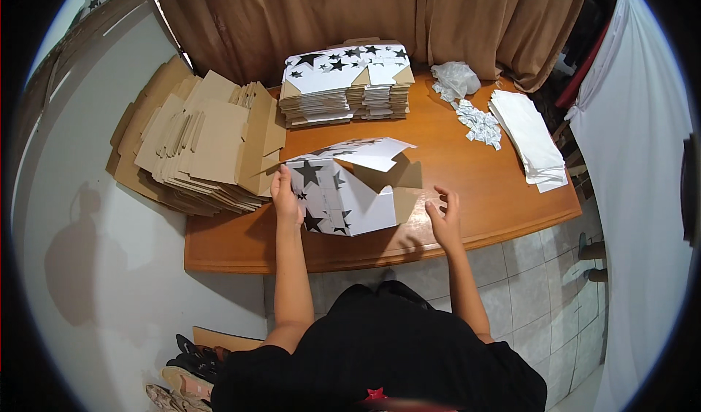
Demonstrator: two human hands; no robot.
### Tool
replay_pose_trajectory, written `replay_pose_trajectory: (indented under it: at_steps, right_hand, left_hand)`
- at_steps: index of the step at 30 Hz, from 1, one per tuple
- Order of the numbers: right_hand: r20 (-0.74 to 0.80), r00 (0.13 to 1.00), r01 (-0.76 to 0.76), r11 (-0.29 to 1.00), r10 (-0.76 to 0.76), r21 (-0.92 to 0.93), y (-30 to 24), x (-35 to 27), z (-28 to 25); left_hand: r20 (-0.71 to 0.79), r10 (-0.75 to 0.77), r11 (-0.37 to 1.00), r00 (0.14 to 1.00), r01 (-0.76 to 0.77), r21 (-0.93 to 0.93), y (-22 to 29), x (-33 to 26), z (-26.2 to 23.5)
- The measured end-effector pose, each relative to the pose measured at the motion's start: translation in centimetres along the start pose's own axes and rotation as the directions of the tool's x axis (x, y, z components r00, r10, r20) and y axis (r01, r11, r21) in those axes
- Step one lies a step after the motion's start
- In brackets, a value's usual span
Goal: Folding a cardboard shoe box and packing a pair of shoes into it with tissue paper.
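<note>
A white cardboard box with black stars [321, 189] stands part-folded near the front of the wooden table, its right end and top flaps loose. My left hand [285, 196] grips the box at its left side, the thumb up by the top corner and the other fingers partly hidden. To the right of the box, my right hand [445, 213] hovers apart from the brown inner flap [409, 185], its fingers curved and spread with nothing in them.
Flat star-printed boxes [347, 83] are stacked at the back. Brown folded cardboard [208, 134] piles up on the left. Small packets [478, 125], a clear plastic bag [456, 80] and white paper sheets [527, 138] lie on the right of the table [496, 204].
</note>
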State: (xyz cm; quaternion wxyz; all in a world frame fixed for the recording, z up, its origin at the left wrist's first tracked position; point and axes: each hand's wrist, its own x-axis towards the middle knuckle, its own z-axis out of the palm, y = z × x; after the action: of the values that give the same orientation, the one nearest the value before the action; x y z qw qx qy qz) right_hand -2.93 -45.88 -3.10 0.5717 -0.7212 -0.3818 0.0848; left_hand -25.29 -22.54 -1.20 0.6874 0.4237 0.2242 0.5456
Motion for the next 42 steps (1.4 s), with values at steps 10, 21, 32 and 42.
replay_pose_trajectory:
  at_steps: [10, 21, 32, 42]
  right_hand:
    - [-0.063, 0.972, -0.228, 0.838, 0.227, -0.496, 4.0, 3.1, -2.9]
    - [0.11, 0.989, -0.1, 0.995, 0.102, -0.028, 9.8, 11.3, -9.2]
    - [0.021, 1.0, 0.007, 0.946, 0.0, -0.325, 5.5, 13.2, -9.3]
    - [0.054, 0.985, -0.137, 0.933, 0.164, -0.332, 7.4, 13.4, -8.0]
  left_hand:
    - [0.116, -0.059, 0.976, 0.992, 0.081, -0.2, -1.7, -0.7, 4.1]
    - [0.063, -0.075, 0.975, 0.995, 0.086, -0.205, -4.2, 0.9, 8.4]
    - [-0.116, -0.097, 0.926, 0.989, 0.132, 0.352, -11.1, 5.7, 3.4]
    - [-0.009, -0.655, 0.697, 0.756, 0.608, 0.381, -5.6, -2.1, 2.1]
